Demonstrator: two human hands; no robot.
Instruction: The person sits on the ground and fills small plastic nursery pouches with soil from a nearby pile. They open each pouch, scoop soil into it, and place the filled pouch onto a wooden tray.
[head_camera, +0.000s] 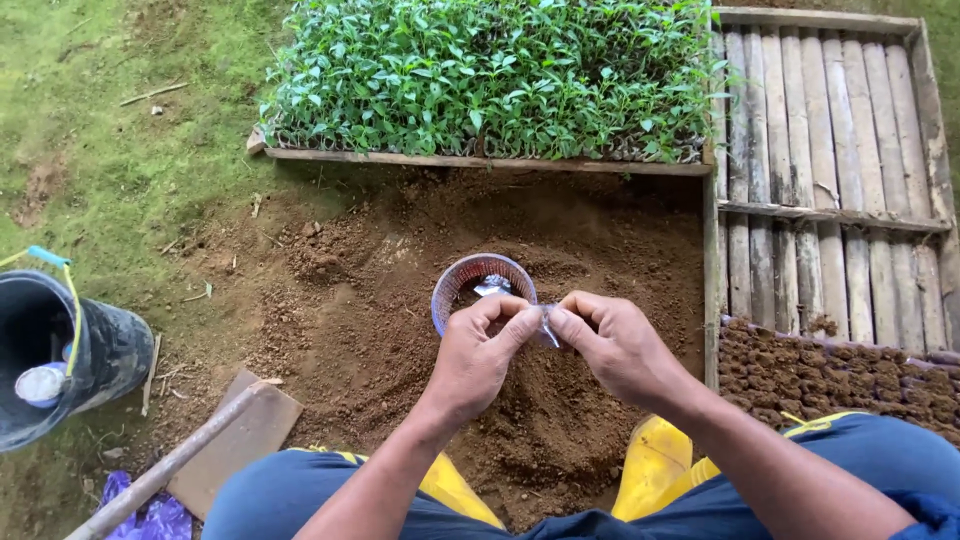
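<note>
Fingers of the left hand (478, 350) and right hand (610, 345) pinch a small clear plastic seedling bag (545, 325) between them, just above the loose brown soil heap (400, 290); beyond the grip sits a translucent round plastic cup (455, 285). Spreading the mouth evenly seems wise.

Outdoors in daylight: a soil heap (450, 290) lies below a seedling tray (490, 75), grass (110, 150) to its left, bamboo slats (830, 150) to its right.
</note>
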